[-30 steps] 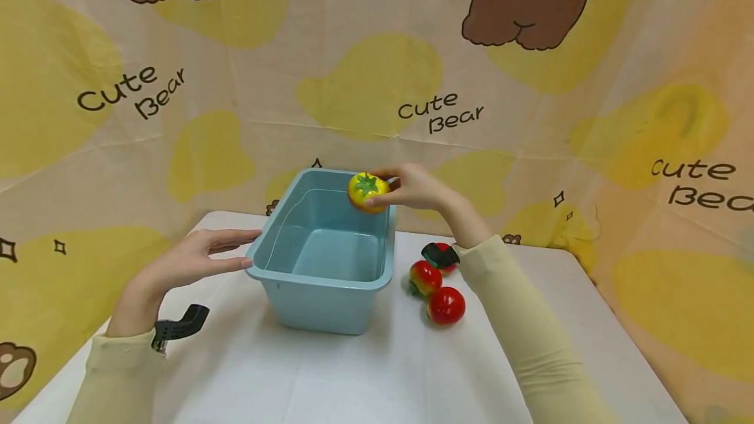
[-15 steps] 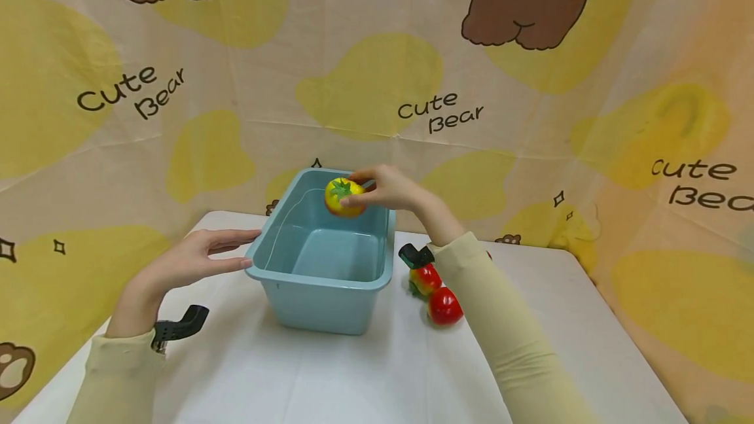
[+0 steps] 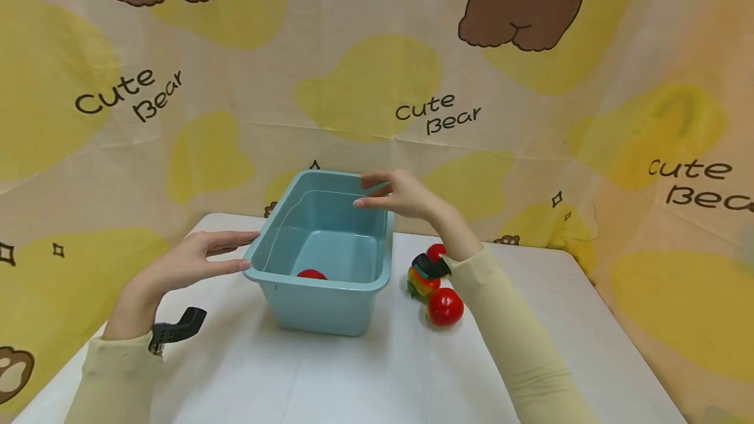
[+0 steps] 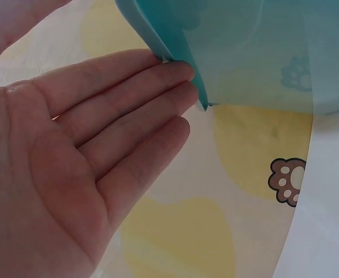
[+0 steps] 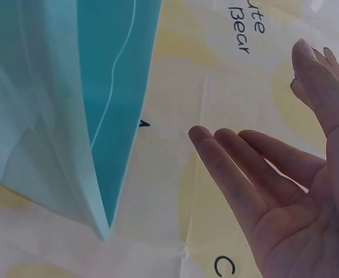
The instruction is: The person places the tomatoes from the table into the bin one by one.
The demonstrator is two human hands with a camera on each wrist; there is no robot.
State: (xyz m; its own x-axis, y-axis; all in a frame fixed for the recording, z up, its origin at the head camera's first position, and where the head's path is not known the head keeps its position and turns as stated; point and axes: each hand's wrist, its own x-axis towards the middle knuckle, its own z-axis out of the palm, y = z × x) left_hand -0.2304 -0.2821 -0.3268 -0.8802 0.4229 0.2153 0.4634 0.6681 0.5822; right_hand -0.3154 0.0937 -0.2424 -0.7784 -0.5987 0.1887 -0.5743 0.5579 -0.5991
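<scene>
At the lower left and lower right of the frame, two pale yellow sleeves point(image 3: 114, 378) reach over a white tabletop point(image 3: 330, 378). Right of centre lies a shiny, round red fruit point(image 3: 445, 307). Beside it, a light-blue rectangular plastic bin point(image 3: 321, 309) stands upright at centre; the top of a smooth red fruit point(image 3: 312, 275) shows inside, just behind the near wall. At centre left, the left hand point(image 3: 197, 257) has its fingers straight, the tips touching the bin's rim. Right of the bin, a red-and-yellow fruit with green leaves point(image 3: 423, 285) and a small-looking red fruit point(image 3: 436, 252) lie partly hidden by a black wrist device point(image 3: 431, 267). Above the bin's far right corner, the right hand point(image 3: 400, 195) hovers, fingers extended and parted from the thumb. Behind hangs a beige-and-yellow printed cloth point(image 3: 353, 97).
</scene>
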